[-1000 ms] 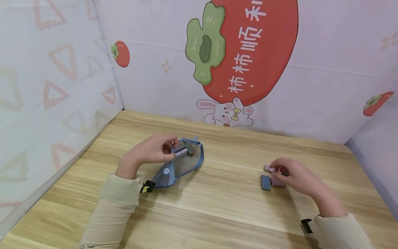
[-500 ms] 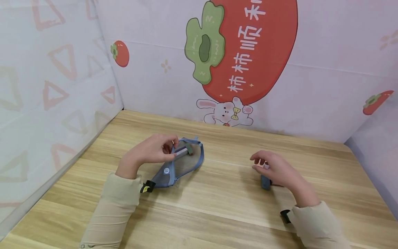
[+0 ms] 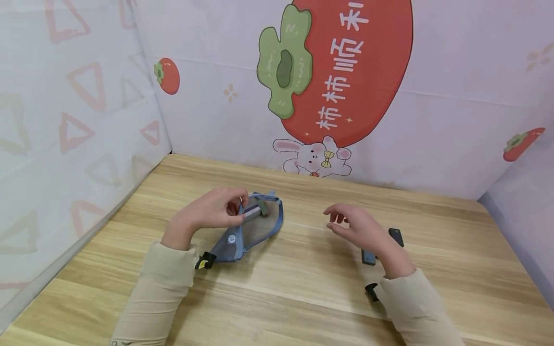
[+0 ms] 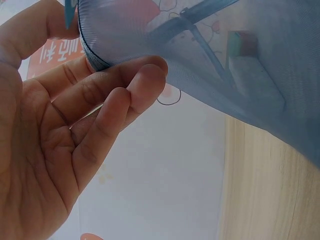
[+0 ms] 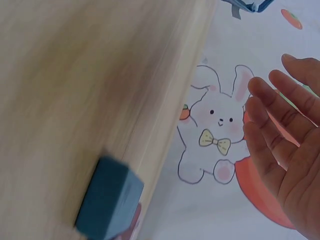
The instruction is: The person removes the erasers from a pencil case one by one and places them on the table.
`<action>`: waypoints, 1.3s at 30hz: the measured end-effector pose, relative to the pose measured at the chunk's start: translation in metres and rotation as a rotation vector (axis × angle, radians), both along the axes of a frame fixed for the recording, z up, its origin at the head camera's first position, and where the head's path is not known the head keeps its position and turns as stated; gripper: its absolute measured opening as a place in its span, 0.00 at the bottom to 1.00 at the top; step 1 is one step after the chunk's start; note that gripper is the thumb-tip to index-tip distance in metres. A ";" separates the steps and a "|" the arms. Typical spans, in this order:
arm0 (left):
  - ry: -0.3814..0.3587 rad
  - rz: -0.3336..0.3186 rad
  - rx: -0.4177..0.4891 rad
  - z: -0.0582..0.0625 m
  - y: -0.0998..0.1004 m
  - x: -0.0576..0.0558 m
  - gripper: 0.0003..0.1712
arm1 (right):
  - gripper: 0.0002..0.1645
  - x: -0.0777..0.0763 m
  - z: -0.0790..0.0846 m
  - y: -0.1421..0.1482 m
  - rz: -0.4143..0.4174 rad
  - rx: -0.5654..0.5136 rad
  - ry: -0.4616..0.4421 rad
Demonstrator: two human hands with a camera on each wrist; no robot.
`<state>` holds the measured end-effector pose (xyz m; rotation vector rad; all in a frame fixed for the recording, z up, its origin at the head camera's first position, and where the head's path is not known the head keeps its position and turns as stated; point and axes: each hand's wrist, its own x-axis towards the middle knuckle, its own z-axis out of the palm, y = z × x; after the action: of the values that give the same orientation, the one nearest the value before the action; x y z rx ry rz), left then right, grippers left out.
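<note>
On the left of the head view, my left hand (image 3: 214, 209) pinches the opening edge of a blue mesh zipper pouch (image 3: 259, 231). The pouch lies with its mouth spread, a round white label on its front. Inside are a white and purple block (image 3: 252, 212) and a green block (image 3: 263, 208); through the mesh, the left wrist view shows a pale block (image 4: 257, 82). My right hand (image 3: 357, 228) hovers over the table between pouch and loose blocks, fingers loosely bent and holding nothing. Under its wrist side lie a blue block (image 3: 368, 257) and a dark block (image 3: 396, 237).
In the right wrist view a blue block (image 5: 107, 200) stands near, with a pinkish one (image 5: 131, 225) partly hidden behind it. The wood-grain table (image 3: 277, 298) meets a printed back wall (image 3: 207, 115) and a left side wall (image 3: 86, 158).
My right hand has moved left from the loose blocks toward the pouch, uncovering the dark block. The left hand and the pouch have stayed put.
</note>
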<state>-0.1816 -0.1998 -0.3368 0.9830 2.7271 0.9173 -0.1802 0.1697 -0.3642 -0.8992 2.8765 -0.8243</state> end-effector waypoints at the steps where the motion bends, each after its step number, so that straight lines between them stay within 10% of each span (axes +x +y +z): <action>1: -0.002 0.003 -0.002 0.000 0.000 0.000 0.09 | 0.16 -0.001 0.000 -0.003 0.007 -0.002 0.000; 39: -0.009 0.007 -0.012 0.003 0.001 0.003 0.08 | 0.14 -0.017 -0.008 -0.085 0.126 -0.106 -0.132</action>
<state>-0.1790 -0.1989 -0.3333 0.9661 2.7272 0.9023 -0.1973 0.0851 -0.3719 -0.9843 2.6554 -0.9909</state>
